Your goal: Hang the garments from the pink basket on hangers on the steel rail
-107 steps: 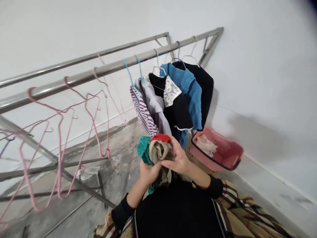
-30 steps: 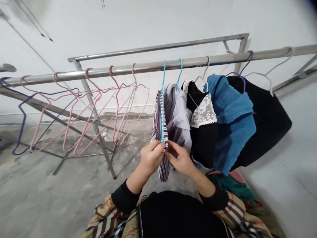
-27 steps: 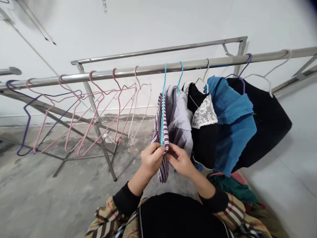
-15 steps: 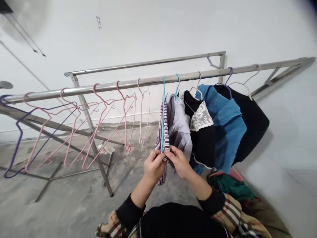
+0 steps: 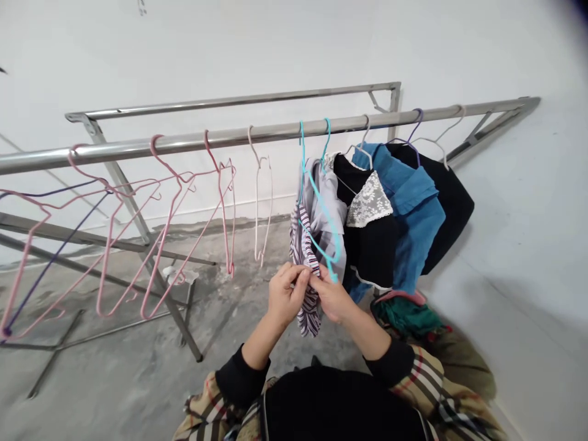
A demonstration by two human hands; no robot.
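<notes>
A striped garment (image 5: 309,312) in white, dark and reddish tones hangs from a turquoise hanger (image 5: 331,229) on the metal rail. My left hand (image 5: 288,293) pinches the near edge of the cloth between thumb and fingers. Close against it, my right hand (image 5: 331,297) grips the same edge from the right. The hanger's near end sticks out free of the cloth, just above my right hand; its far end is inside or behind the garment. A light grey garment (image 5: 337,211) on another turquoise hanger hangs right beside the striped one.
Along the rail (image 5: 184,141), pink hangers (image 5: 158,257) and a whitish hanger (image 5: 257,208) hang bare at left. To the right hang a black top with lace collar (image 5: 371,205), a blue garment (image 5: 420,226) and a black garment (image 5: 452,190). Green cloth (image 5: 408,318) lies low at right.
The turquoise hanger has swung round to the right, its near end now out of the striped cloth. Both hands still hold the edge. The view has shifted to the right.
</notes>
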